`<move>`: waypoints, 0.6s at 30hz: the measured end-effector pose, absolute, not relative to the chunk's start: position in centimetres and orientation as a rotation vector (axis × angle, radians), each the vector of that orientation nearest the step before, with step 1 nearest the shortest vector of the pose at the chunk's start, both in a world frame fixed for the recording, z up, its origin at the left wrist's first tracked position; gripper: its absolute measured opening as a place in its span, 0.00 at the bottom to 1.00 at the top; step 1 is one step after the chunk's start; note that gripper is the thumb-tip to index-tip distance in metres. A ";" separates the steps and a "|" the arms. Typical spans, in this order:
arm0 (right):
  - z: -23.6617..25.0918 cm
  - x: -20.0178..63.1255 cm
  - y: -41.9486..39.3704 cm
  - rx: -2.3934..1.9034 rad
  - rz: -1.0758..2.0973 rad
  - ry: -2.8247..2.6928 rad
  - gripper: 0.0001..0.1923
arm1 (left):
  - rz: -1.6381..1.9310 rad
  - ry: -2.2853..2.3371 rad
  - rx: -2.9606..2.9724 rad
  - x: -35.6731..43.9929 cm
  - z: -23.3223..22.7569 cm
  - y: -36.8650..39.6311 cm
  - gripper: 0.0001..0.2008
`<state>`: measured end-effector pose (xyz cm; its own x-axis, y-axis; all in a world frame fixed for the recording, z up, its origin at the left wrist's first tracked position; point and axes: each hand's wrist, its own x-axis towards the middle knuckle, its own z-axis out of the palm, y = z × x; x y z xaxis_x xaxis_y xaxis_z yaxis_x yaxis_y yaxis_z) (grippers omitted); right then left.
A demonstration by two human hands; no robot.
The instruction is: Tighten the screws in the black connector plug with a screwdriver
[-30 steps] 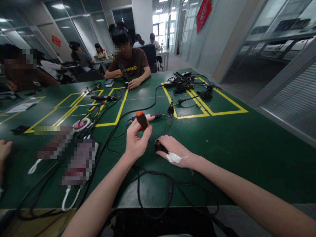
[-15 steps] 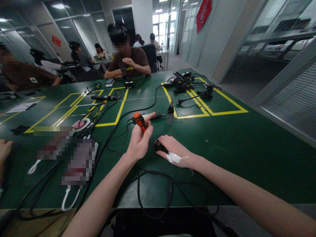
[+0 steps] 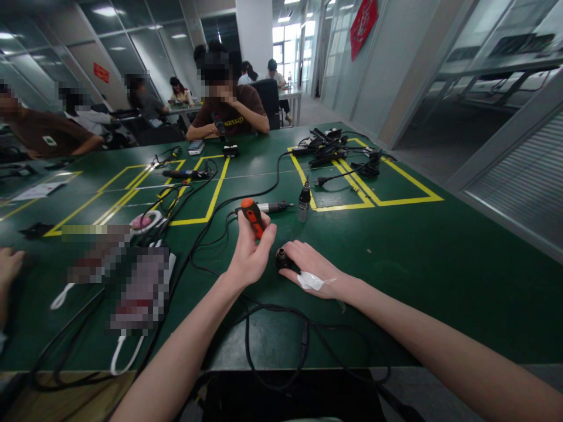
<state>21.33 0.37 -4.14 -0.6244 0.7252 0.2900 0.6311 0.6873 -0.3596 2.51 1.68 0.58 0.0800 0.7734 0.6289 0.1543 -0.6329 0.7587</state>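
Note:
My left hand (image 3: 251,252) is closed around the orange-and-black handle of a screwdriver (image 3: 253,217), held upright just above the table. The screwdriver's shaft is too thin and dim to make out clearly. Beside it, my right hand (image 3: 308,262) rests on the green tabletop with its fingers and thumb around a small black round part (image 3: 282,258) with a metal top. A piece of white tape (image 3: 310,281) covers the base of my right thumb. Behind my hands lies a slim grey corded tool (image 3: 270,207). Near its tip stands a small clear bottle (image 3: 304,202) with a black pointed top.
Black cables (image 3: 275,308) loop across the near edge. Two blurred devices with white cords (image 3: 118,354) lie left. A heap of black adapters and cords (image 3: 325,145) sits at back right among yellow tape outlines (image 3: 409,201). A person (image 3: 246,108) sits opposite; another's hand (image 3: 9,264) is at far left.
My left hand has turned slightly, its forefinger drawing in from pointing outward to curl at the screwdriver handle. My right hand stays still. The person opposite has raised a hand to the face.

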 end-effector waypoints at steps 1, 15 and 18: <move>-4.1 21.3 0.4 -1.057 0.314 -2.487 0.09 | 1.601 0.906 1.855 2.5 0.7 1.7 0.08; -3.9 21.2 0.3 -1.082 0.314 -2.501 0.09 | 1.692 0.857 1.890 2.8 1.9 0.8 0.11; -3.8 21.2 0.3 -1.086 0.314 -2.508 0.08 | 1.688 0.826 1.790 2.9 1.8 0.7 0.11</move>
<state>21.24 0.28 -3.76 -0.6246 0.7363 0.2603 0.6492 0.6748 -0.3508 2.86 0.72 1.79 0.0274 0.7448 0.6667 0.0695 -0.6668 0.7420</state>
